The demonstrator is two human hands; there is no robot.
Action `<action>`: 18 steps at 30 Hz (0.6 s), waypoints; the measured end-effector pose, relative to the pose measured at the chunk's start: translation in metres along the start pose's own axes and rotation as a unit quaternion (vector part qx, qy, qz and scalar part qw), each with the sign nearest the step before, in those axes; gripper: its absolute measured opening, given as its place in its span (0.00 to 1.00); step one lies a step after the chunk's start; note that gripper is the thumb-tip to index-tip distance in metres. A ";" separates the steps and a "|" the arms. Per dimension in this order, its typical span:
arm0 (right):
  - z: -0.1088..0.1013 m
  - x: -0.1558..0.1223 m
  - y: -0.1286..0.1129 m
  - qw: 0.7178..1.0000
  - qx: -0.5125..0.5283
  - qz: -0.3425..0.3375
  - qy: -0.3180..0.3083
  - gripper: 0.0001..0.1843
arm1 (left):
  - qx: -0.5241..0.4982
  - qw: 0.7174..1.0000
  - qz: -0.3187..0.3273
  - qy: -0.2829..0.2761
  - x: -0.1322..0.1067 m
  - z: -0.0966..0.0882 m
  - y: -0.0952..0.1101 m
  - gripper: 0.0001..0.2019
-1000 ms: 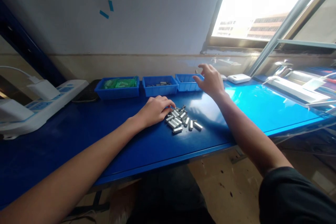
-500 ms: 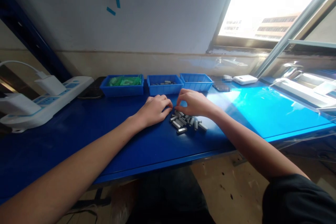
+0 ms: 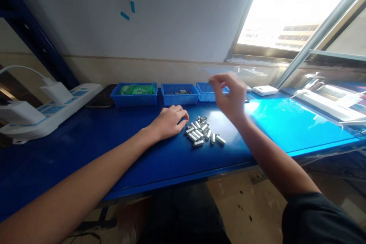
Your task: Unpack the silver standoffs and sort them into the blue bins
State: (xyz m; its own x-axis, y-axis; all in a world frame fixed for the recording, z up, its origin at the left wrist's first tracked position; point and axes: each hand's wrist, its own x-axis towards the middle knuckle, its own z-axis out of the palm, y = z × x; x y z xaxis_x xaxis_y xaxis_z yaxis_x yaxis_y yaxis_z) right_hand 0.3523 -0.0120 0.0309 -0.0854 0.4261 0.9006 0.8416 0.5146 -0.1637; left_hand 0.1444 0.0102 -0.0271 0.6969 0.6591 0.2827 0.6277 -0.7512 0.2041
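My left hand (image 3: 171,122) rests on the blue table, its fingers loosely bent and the thumb apart from them; no object shows in it. Just right of its fingertips lies a pile of silvery hex standoffs (image 3: 197,134), with a few small screws (image 3: 202,118) at the far side. My right hand (image 3: 230,95) is raised and blurred by motion, partly covering the right blue bin (image 3: 206,97). Its thumb and forefinger pinch a small dark metal part (image 3: 210,81), too blurred to name, above that bin.
A middle blue bin (image 3: 180,100) holds metal parts, and a left blue bin (image 3: 135,101) holds green packets. A white power strip (image 3: 61,116) with plugged-in adapters and a dark phone (image 3: 100,97) stand at left. A white device (image 3: 265,90) sits at back right.
My right hand has left the pile, moving up and right to the right bin with a small metal part pinched. The left hand has barely moved.
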 end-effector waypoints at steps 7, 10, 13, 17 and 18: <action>-0.006 0.010 0.057 0.972 -0.170 0.109 -0.119 0.12 | -0.008 1.000 -0.004 -0.004 0.004 0.003 0.001 0.13; 0.002 -0.004 0.053 0.907 -0.093 0.092 -0.400 0.12 | -0.003 1.000 -0.003 -0.006 0.004 0.003 0.002 0.13; 0.009 -0.013 0.033 0.870 0.004 0.009 -0.493 0.11 | 0.004 1.000 0.000 -0.010 0.003 0.003 0.002 0.13; 0.015 -0.016 0.015 0.873 -0.001 -0.033 -0.486 0.08 | 0.010 1.000 0.006 -0.012 0.002 0.001 0.002 0.14; 0.015 -0.015 0.014 0.892 -0.002 -0.032 -0.452 0.08 | 0.011 1.000 0.007 -0.012 0.001 0.001 0.002 0.14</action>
State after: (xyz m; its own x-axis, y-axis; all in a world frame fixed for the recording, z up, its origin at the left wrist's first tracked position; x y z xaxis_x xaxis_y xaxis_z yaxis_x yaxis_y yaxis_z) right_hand 0.3577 -0.0003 0.0094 -0.5257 0.8227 0.2163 0.8217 0.5569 -0.1210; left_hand 0.1468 0.0099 -0.0274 0.7136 0.6496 0.2623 0.6251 -0.7594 0.1803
